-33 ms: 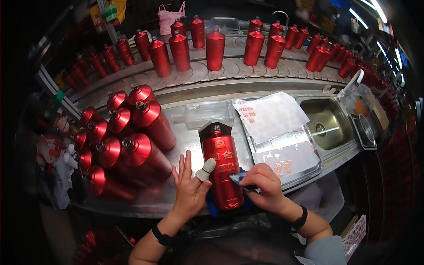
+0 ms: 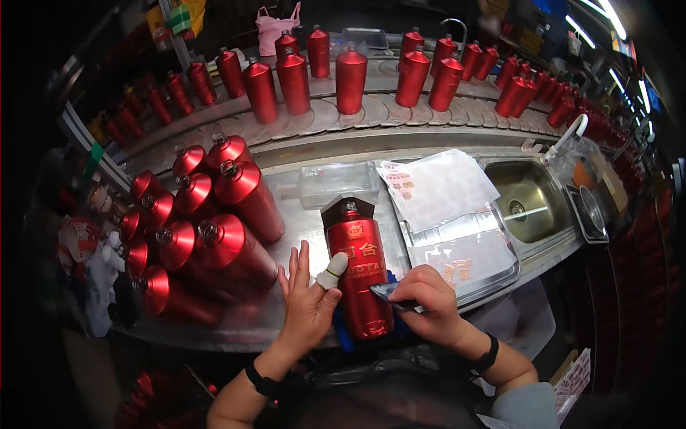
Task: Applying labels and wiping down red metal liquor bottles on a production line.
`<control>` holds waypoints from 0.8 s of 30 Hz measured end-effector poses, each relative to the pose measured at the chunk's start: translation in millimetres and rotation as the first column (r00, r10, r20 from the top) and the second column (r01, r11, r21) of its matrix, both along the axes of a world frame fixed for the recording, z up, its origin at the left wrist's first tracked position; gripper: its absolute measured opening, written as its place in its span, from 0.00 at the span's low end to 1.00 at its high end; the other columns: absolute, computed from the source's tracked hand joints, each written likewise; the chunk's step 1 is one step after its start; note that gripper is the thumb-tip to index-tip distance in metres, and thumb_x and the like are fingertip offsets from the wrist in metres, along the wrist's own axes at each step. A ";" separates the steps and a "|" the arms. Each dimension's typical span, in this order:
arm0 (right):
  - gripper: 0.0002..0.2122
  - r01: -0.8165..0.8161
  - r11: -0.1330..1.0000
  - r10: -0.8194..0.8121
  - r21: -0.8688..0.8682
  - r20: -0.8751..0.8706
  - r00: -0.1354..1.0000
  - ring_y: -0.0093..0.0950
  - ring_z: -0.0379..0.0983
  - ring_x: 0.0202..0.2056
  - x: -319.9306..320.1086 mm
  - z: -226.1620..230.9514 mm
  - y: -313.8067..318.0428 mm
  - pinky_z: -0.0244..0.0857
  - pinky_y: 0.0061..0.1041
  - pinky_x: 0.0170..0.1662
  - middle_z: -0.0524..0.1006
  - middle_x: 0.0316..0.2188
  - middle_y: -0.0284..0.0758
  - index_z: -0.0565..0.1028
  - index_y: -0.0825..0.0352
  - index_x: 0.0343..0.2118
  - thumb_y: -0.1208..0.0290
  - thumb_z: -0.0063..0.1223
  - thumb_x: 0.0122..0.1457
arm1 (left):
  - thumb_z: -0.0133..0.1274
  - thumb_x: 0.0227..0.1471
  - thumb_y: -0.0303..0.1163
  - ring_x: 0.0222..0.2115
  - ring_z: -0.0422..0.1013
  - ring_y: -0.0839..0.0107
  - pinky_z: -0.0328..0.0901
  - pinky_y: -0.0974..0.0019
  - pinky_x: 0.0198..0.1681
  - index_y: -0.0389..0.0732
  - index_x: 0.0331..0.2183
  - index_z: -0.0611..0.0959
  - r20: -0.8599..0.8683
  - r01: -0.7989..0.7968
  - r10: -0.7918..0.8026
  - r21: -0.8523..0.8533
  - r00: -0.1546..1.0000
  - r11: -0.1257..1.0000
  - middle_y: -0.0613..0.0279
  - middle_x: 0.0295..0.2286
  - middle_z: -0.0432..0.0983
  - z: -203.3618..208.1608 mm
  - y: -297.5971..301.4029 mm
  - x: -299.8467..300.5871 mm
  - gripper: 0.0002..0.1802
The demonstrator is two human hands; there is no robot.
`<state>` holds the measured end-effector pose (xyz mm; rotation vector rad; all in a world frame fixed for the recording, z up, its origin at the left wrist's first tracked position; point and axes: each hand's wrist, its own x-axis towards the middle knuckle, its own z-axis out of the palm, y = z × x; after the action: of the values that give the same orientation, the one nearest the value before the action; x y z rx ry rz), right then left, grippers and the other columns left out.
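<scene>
A red metallic bottle [image 2: 364,300] with gold lettering lies on the metal work surface in front of me, its neck pointing away. A dark angular holder [image 2: 363,205] surrounds the neck end, and blue material [image 2: 345,334] shows beneath the lower part. My left hand [image 2: 306,311] is beside the bottle with fingers spread; its finger in a white cover rests on the bottle's left side. On the other side, my right hand [image 2: 429,304] pinches a small dark flat scraper-like piece [image 2: 384,290], whose tip meets the bottle's surface below the lettering.
Several red bottles [image 2: 236,250] stand crowded to the left. A clear box [image 2: 338,187] sits behind the holder. White label sheets [image 2: 439,187] lie on a tray at right, beside a sink [image 2: 532,207] with a white faucet [image 2: 568,134]. Beyond runs a conveyor [image 2: 386,114] carrying more bottles.
Several bottles on the conveyor have shifted very slightly to the right. My hands and the bottle in front of me look almost the same.
</scene>
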<state>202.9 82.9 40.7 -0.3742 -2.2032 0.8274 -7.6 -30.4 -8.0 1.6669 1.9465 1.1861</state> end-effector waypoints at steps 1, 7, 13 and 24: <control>0.12 0.021 0.999 -0.021 -0.046 -0.001 1.000 0.34 0.71 0.31 -0.2 6.5 -2.4 0.63 0.29 0.35 0.74 0.27 0.36 0.75 0.67 0.30 0.86 0.58 0.40 | 0.40 0.61 0.54 0.65 0.38 0.40 0.26 0.35 0.62 0.59 0.57 0.74 0.020 -0.010 0.010 0.002 1.000 1.000 0.41 0.64 0.42 0.9 1.1 0.1 0.26; 0.11 0.143 0.990 -0.143 -0.019 -0.036 0.989 0.31 0.71 0.30 -24.1 21.8 6.8 0.63 0.24 0.32 0.74 0.26 0.35 0.76 0.68 0.31 0.87 0.59 0.42 | 0.41 0.62 0.50 0.65 0.40 0.42 0.28 0.37 0.63 0.58 0.58 0.73 0.082 -0.010 0.009 0.010 0.997 1.000 0.41 0.64 0.43 4.6 1.5 2.3 0.24; 0.14 0.096 0.960 -0.124 0.263 0.091 0.988 0.34 0.72 0.35 -37.6 23.3 -6.0 0.64 0.29 0.37 0.75 0.29 0.34 0.78 0.64 0.31 0.85 0.61 0.39 | 0.42 0.62 0.45 0.65 0.43 0.45 0.29 0.40 0.64 0.52 0.57 0.73 0.115 -0.034 0.035 -0.009 0.993 0.999 0.40 0.63 0.47 1.8 -9.7 -0.6 0.23; 0.14 0.197 0.958 -0.219 0.207 0.084 0.972 0.37 0.71 0.34 -54.6 34.9 1.1 0.65 0.33 0.38 0.74 0.29 0.36 0.78 0.66 0.32 0.85 0.59 0.39 | 0.38 0.66 0.41 0.35 0.68 0.76 0.63 0.68 0.42 0.35 0.54 0.68 0.761 0.021 -0.022 0.011 0.648 1.000 0.60 0.34 0.74 -7.3 0.2 10.8 0.23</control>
<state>148.3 83.9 75.6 -0.5521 -2.2720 0.4799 3.2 -30.1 -15.3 0.9056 1.3560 1.5428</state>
